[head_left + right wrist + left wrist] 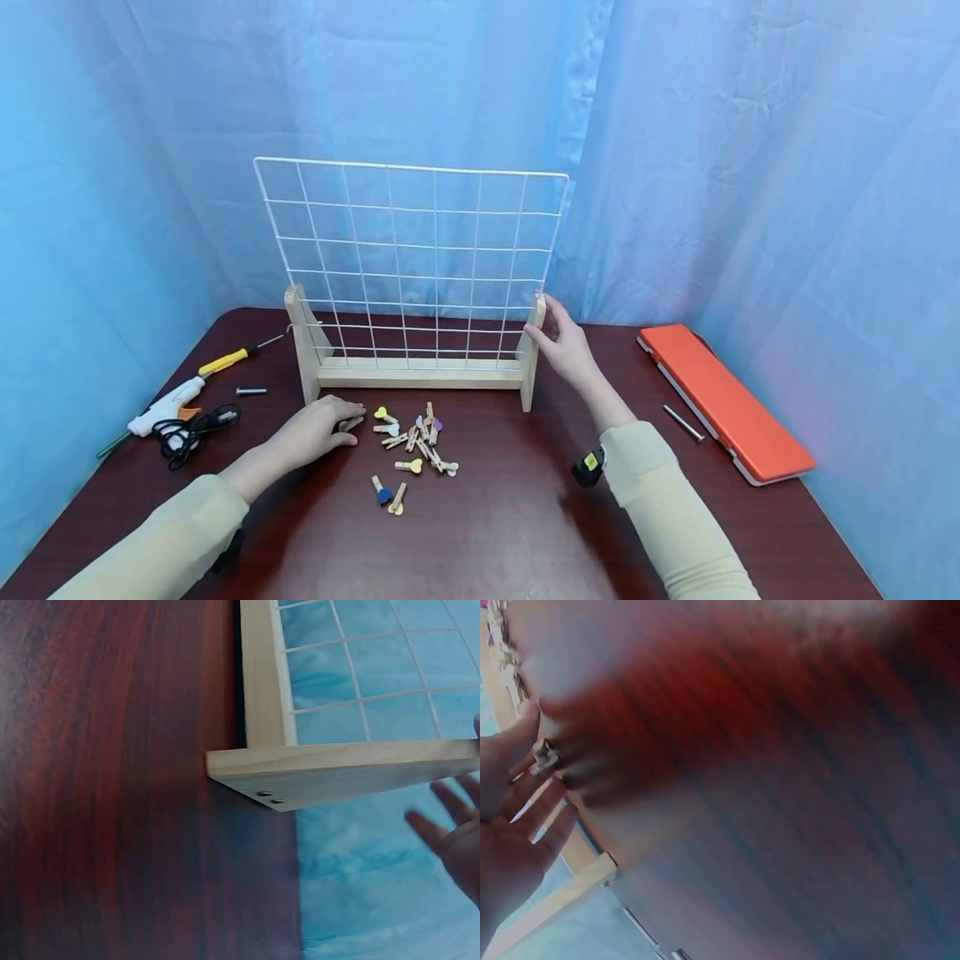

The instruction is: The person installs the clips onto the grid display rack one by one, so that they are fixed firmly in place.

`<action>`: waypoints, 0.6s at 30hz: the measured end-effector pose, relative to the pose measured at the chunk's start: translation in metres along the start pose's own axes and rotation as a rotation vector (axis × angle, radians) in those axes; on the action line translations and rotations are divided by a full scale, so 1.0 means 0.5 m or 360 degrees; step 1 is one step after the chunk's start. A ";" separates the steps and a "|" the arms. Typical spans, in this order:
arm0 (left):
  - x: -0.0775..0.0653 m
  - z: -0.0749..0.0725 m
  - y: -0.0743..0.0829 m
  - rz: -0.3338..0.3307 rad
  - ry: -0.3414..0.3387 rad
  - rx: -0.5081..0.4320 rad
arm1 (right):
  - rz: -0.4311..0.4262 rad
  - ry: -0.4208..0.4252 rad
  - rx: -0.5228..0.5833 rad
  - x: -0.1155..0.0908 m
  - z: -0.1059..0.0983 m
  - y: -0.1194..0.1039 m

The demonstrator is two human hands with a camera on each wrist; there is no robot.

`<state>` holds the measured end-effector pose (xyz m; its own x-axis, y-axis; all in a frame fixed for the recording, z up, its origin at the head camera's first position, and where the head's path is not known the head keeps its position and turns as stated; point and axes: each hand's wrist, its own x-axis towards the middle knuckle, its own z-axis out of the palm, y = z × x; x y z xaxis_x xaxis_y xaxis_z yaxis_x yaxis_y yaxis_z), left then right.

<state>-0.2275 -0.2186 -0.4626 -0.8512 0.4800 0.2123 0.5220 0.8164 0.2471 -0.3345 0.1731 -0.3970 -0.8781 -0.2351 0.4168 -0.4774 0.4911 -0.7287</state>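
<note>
A white wire grid (416, 247) stands in a pale wooden stand (420, 379), leaning back a little. My right hand (566, 346) holds the top of the stand's right side piece (337, 756), thumb in front; its other fingers (431, 831) spread behind in the right wrist view. On the table near the stand's left foot, my left hand (318, 429) has a small wooden clothespin (545, 755) between thumb and relaxed fingers, with no firm pinch showing. Several clothespins with heart-shaped ends in yellow, white, blue and purple lie in a loose pile (420, 437) to its right.
At left lie a yellow-handled screwdriver (223, 362), a bolt (251, 391), and a white glue gun (165, 408) with a coiled black cord (183, 437). An orange case (720, 396) and another bolt (684, 423) lie at right. Blue curtains (450, 83) surround the table.
</note>
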 end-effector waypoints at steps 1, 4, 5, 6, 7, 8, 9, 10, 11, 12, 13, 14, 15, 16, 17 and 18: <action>0.003 -0.001 -0.003 -0.0003 0.0007 -0.0025 | -0.0013 0.0017 0.0037 0.000 0.002 0.002; 0.009 -0.001 -0.011 -0.0013 0.0010 -0.0054 | -0.0051 0.0036 0.0120 -0.002 0.005 0.001; 0.011 -0.002 -0.013 -0.0038 0.0008 -0.0064 | -0.0063 0.0035 0.0154 -0.004 0.004 -0.003; 0.012 -0.002 -0.015 -0.0065 0.0012 -0.0066 | -0.0073 0.0031 0.0179 -0.005 0.004 -0.007; 0.013 -0.002 -0.016 -0.0105 0.0016 -0.0064 | -0.0088 0.0027 0.0204 -0.007 0.003 -0.013; 0.013 -0.001 -0.018 -0.0144 0.0020 -0.0063 | -0.0095 0.0018 0.0228 -0.009 0.002 -0.019; 0.013 -0.002 -0.020 -0.0189 0.0024 -0.0066 | -0.0104 0.0010 0.0255 -0.010 0.002 -0.024; 0.013 -0.002 -0.022 -0.0236 0.0030 -0.0074 | -0.0117 0.0001 0.0275 -0.012 0.001 -0.030; 0.012 -0.002 -0.024 -0.0270 0.0037 -0.0078 | -0.0125 -0.0002 0.0275 -0.013 0.000 -0.033; 0.011 -0.003 -0.026 -0.0292 0.0042 -0.0079 | -0.0131 -0.0004 0.0273 -0.014 0.000 -0.035; 0.010 -0.004 -0.028 -0.0308 0.0039 -0.0086 | -0.0137 -0.0007 0.0270 -0.014 -0.001 -0.036; 0.010 -0.006 -0.031 -0.0302 0.0037 -0.0093 | -0.0142 -0.0012 0.0269 -0.014 -0.001 -0.036; 0.008 -0.007 -0.032 -0.0303 0.0034 -0.0102 | -0.0144 -0.0016 0.0266 -0.014 -0.001 -0.036; 0.007 -0.009 -0.033 -0.0298 0.0029 -0.0112 | -0.0142 -0.0020 0.0256 -0.013 -0.002 -0.035; 0.007 -0.011 -0.034 -0.0289 0.0031 -0.0122 | -0.0143 -0.0022 0.0255 -0.013 -0.002 -0.033; 0.006 -0.013 -0.035 -0.0275 0.0030 -0.0138 | -0.0142 -0.0025 0.0253 -0.012 -0.002 -0.032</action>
<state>-0.2387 -0.2337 -0.4603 -0.9278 0.3283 0.1771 0.3716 0.8551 0.3616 -0.3215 0.1676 -0.3875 -0.8318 -0.2856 0.4760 -0.5517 0.3294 -0.7663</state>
